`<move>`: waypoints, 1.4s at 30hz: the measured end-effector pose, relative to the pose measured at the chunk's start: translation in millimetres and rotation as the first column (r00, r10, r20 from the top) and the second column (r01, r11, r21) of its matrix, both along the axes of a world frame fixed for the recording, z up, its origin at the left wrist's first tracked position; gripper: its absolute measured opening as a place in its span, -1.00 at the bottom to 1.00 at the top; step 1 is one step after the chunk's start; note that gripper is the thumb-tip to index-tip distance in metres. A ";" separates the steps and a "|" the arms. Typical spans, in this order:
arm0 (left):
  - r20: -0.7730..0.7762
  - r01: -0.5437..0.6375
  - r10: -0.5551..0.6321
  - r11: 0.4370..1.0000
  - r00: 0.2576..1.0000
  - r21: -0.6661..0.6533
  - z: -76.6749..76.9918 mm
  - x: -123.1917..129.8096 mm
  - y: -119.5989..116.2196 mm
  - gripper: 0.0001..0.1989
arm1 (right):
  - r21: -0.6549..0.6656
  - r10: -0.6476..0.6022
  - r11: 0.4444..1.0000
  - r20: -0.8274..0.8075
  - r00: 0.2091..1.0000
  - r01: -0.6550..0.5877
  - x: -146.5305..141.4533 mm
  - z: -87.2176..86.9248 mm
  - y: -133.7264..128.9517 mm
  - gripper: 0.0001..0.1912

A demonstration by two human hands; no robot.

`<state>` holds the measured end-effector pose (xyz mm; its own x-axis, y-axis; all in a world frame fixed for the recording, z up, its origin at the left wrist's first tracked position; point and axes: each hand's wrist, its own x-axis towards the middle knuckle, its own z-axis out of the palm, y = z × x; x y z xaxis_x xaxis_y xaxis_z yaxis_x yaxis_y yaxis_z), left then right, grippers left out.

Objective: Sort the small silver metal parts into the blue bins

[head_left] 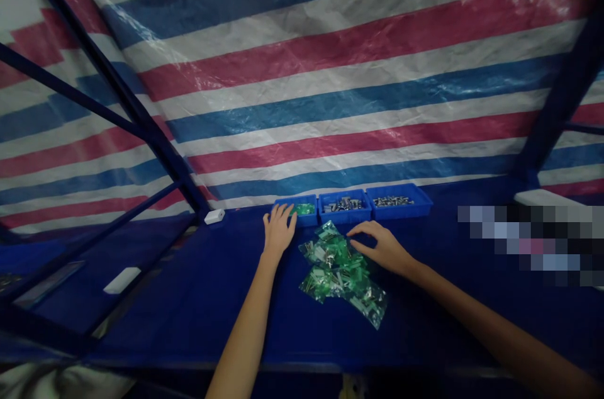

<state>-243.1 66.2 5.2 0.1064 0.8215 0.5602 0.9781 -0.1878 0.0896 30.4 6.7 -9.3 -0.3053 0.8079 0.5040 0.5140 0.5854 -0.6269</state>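
My left hand (pixel 279 229) reaches over the near left edge of the left blue bin (pixel 309 219), which holds green pieces; its fingers are apart and nothing shows in them. My right hand (pixel 384 248) hovers at the right side of a pile of clear bags (pixel 337 267) with green pieces and metal parts inside. Thumb and fingers of that hand are apart, with nothing visible between them. Small metal parts lie in the middle blue bin (pixel 346 215) and in the right blue bin (pixel 401 207).
The bins stand in a row at the back of the dark blue table (pixel 189 317). A white box (pixel 214 216) sits at the back left. Blue frame bars (pixel 151 134) rise at the left, before a striped sheet (pixel 330 90). A blurred patch covers the far right.
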 end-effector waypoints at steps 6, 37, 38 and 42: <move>0.029 -0.033 0.037 0.994 0.999 -0.106 -7.6 -1.0 5.2 -0.55 | -0.021 -0.052 0.998 0.215 0.975 0.058 1.1 -6.1 -1.1 -0.55; 0.099 0.213 -0.223 0.971 0.970 0.104 10.8 34.8 -22.2 -0.65 | -0.487 0.052 0.866 -0.128 0.990 -0.108 14.1 -7.4 10.0 -0.60; 0.097 0.294 -0.301 0.952 0.949 0.085 15.3 42.5 -29.2 -0.69 | -0.488 0.037 0.865 -0.179 0.983 -0.121 13.4 -7.7 10.9 -0.58; 0.109 0.594 -0.584 0.794 0.804 -0.127 21.3 69.6 -52.2 -0.73 | -0.469 -0.035 0.873 -0.331 0.943 -0.132 10.7 -9.7 16.2 -0.48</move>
<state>-173.5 14.0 26.5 0.5668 0.6839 0.4593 0.6742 -0.7055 0.2185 41.1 22.8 -19.0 -0.2407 0.9611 0.1352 0.2163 0.1889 -0.9579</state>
